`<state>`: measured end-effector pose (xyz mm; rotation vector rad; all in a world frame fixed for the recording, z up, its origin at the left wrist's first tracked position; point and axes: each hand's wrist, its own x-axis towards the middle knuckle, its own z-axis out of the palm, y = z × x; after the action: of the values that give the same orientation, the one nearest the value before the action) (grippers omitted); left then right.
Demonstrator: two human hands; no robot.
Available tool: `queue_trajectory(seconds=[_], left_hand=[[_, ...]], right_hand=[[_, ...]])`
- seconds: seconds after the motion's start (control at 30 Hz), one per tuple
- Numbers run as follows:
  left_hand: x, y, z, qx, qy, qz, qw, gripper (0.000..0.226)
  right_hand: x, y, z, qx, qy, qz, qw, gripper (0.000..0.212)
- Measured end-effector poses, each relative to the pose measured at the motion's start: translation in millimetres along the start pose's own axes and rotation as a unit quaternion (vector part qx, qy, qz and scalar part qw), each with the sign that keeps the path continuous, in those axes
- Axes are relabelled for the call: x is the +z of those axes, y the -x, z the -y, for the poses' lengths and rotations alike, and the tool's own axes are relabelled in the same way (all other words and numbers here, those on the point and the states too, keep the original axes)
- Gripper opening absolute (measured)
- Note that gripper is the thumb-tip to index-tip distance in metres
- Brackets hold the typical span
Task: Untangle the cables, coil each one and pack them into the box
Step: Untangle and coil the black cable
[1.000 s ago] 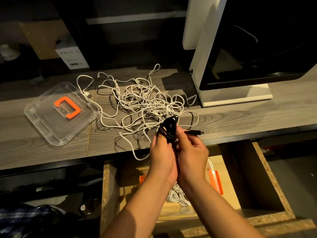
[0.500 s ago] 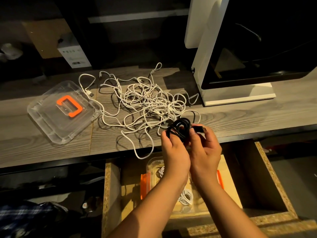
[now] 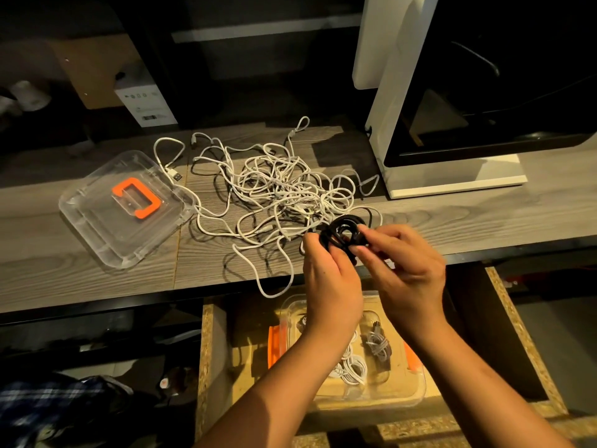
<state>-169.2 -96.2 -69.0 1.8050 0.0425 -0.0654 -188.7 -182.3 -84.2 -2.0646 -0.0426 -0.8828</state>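
Observation:
A small black cable coil is held above the desk's front edge. My left hand grips its left side and my right hand pinches its right side. A tangle of white cables lies on the wooden desk just behind the coil. The clear plastic box sits below in an open drawer, holding coiled white cables and a grey coil. My arms hide part of the box.
The box's clear lid with an orange handle lies on the desk at the left. A white machine with a dark window stands at the back right. The chipboard drawer wall frames the box.
Both hands have shifted right with the black coil, and the coil now faces the camera as a flat ring. The loose plug end that stuck out to the right is no longer visible.

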Motion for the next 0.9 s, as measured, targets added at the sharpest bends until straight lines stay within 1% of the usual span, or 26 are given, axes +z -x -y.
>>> queue_trajectory(seconds=[0.07, 0.1, 0.13, 0.17, 0.23, 0.27, 0.33, 0.4, 0.43, 0.47, 0.53, 0.57, 0.63, 0.7, 0.73, 0.8, 0.87, 0.9], left_hand=[[0.3, 2.1, 0.5, 0.033, -0.001, 0.009, 0.999, 0.010], [0.7, 2.7, 1.2, 0.054, -0.004, 0.004, 0.999, 0.010], [0.0, 2.8, 2.4, 0.077, -0.012, -0.003, 0.997, 0.009], [-0.7, 2.5, 4.9, 0.103, -0.023, -0.008, 0.994, 0.006], [-4.8, 2.8, 9.4, 0.143, -0.053, -0.009, 0.988, 0.001], [-7.3, 3.7, 11.7, 0.157, -0.068, -0.004, 0.985, 0.001], [-11.0, 5.7, 15.0, 0.169, -0.102, 0.017, 0.980, 0.001], [-12.7, 7.8, 13.2, 0.130, -0.115, 0.047, 0.984, 0.005], [-11.4, 7.3, 15.1, 0.088, -0.090, 0.053, 0.991, 0.011], [-9.7, 6.6, 13.0, 0.027, -0.039, 0.051, 0.998, 0.017], [-6.7, 5.1, 12.6, -0.059, 0.034, 0.040, 0.997, 0.026], [-6.0, 4.6, 15.1, -0.074, 0.030, 0.037, 0.996, 0.028], [-8.7, 7.0, 22.7, -0.070, -0.041, 0.069, 0.994, 0.028], [-12.8, 9.8, 31.0, -0.072, -0.095, 0.094, 0.988, 0.017], [-14.4, 7.9, 32.7, -0.076, -0.097, 0.100, 0.987, 0.012], [-16.7, 3.2, 31.3, -0.100, -0.081, 0.111, 0.985, 0.013], [-20.4, 0.2, 29.8, -0.129, -0.017, 0.111, 0.985, 0.015], [-21.1, -0.9, 30.8, -0.138, 0.026, 0.112, 0.984, 0.011]], right_hand=[[0.2, -1.7, 3.6, 0.071, -0.090, -0.031, 0.993, 0.025], [0.5, -2.1, 6.8, 0.104, -0.120, -0.038, 0.987, 0.026], [0.6, -2.0, 9.6, 0.121, -0.122, -0.039, 0.984, 0.027], [-0.9, -2.8, 11.6, 0.115, -0.092, -0.026, 0.989, 0.027], [-6.8, -9.9, 15.0, 0.063, 0.031, 0.052, 0.996, 0.024], [-10.1, -15.3, 17.1, 0.036, 0.094, 0.101, 0.990, 0.020], [-14.6, -27.2, 20.9, 0.003, 0.193, 0.188, 0.963, 0.016], [-14.4, -35.0, 28.1, -0.011, 0.266, 0.255, 0.930, 0.020], [-13.0, -35.7, 31.4, -0.021, 0.290, 0.279, 0.915, 0.020], [-12.0, -32.1, 34.3, -0.031, 0.303, 0.303, 0.903, 0.018], [-10.6, -21.4, 39.0, -0.022, 0.295, 0.342, 0.892, 0.021], [-10.0, -17.8, 39.9, -0.016, 0.284, 0.358, 0.889, 0.024], [-10.5, -15.6, 36.3, -0.003, 0.267, 0.403, 0.875, 0.027], [-12.8, -15.9, 26.6, 0.009, 0.238, 0.453, 0.859, 0.027], [-13.5, -16.3, 21.3, 0.013, 0.219, 0.467, 0.857, 0.028], [-14.0, -15.3, 11.9, 0.011, 0.186, 0.457, 0.870, 0.028], [-11.5, -11.1, 6.8, 0.028, 0.154, 0.429, 0.890, 0.026], [-10.1, -8.6, 4.5, 0.038, 0.144, 0.412, 0.899, 0.026]])
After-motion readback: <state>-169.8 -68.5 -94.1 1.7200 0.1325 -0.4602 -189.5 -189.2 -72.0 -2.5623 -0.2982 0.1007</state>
